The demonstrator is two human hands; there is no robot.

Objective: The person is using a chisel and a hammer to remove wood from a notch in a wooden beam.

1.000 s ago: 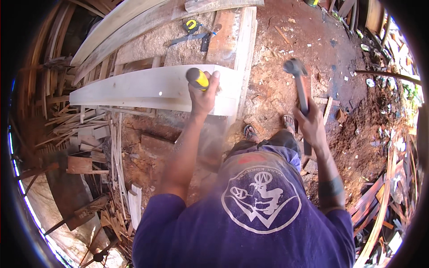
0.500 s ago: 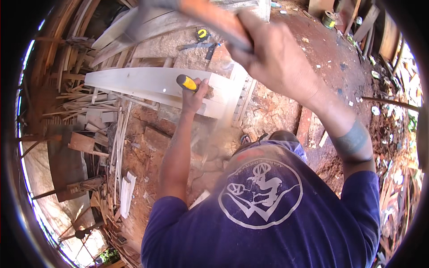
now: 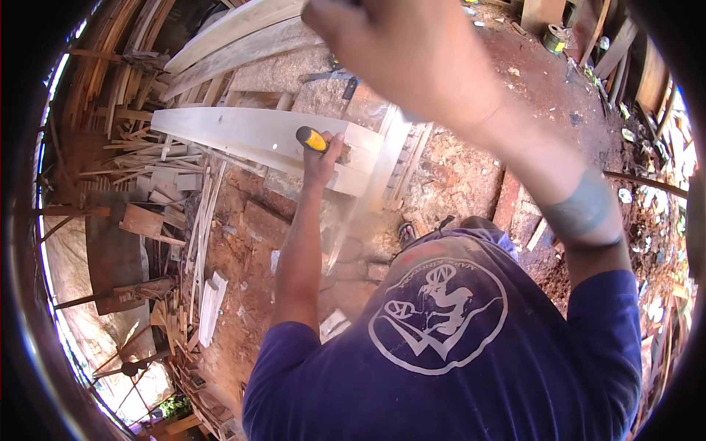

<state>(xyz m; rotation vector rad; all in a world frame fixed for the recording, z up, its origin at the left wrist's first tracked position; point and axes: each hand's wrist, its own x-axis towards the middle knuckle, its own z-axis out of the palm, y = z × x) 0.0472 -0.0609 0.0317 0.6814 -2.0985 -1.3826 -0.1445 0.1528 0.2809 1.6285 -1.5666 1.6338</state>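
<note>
My left hand (image 3: 322,160) is closed round a chisel (image 3: 312,139) with a yellow and black handle. It stands tilted on the pale timber beam (image 3: 235,126), close to the beam's right end. The chisel's blade is hidden behind my fingers. My right hand (image 3: 397,51) is raised high at the top edge, blurred, with its fingers closed. The hammer it grips is almost wholly out of the picture; its orange-brown handle shows in the earlier frame.
Behind the beam lie long planks (image 3: 257,62) and a dark try square (image 3: 350,88) among sawdust. Thin offcuts (image 3: 140,158) are piled at the left. A short white block (image 3: 212,309) lies on the floor. A spool-like tin (image 3: 555,38) stands at the far right.
My right hand has risen toward the top edge and come closer, carrying the hammer out of view. My left hand and the chisel keep their place on the beam; the view has shifted slightly.
</note>
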